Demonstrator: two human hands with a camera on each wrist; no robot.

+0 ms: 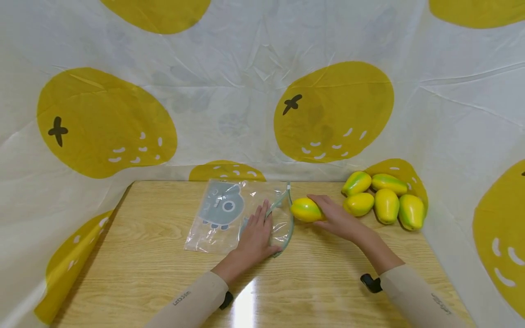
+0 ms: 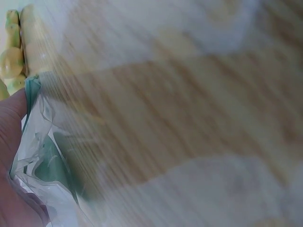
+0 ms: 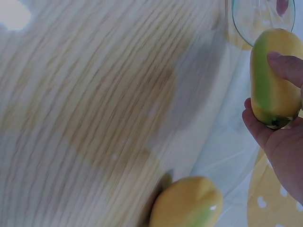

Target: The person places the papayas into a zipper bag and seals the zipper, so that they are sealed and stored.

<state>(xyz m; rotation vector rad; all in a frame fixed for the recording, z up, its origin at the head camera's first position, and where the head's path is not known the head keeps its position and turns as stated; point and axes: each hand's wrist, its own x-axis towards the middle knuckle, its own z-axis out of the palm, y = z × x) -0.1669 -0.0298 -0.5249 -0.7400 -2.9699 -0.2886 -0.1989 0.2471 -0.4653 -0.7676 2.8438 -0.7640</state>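
Observation:
A clear zip bag [image 1: 254,187] with a grey-blue cartoon print lies on the wooden table, its green-edged mouth parted toward the right. My left hand [image 1: 255,234] rests on the bag at the mouth, fingers straight and thumb spread; in the left wrist view the thumb [image 2: 12,120] touches the green rim [image 2: 31,90]. My right hand [image 1: 338,218] grips a yellow-green papaya [image 1: 305,209] right at the bag's mouth. Seen from the right wrist, thumb and fingers wrap the papaya [image 3: 265,80] near its dark stem end.
Several more papayas [image 1: 386,206] sit grouped at the table's back right corner. A white cloth [image 1: 229,114] with big yellow fruit prints hangs behind and along the sides of the table [image 1: 156,273].

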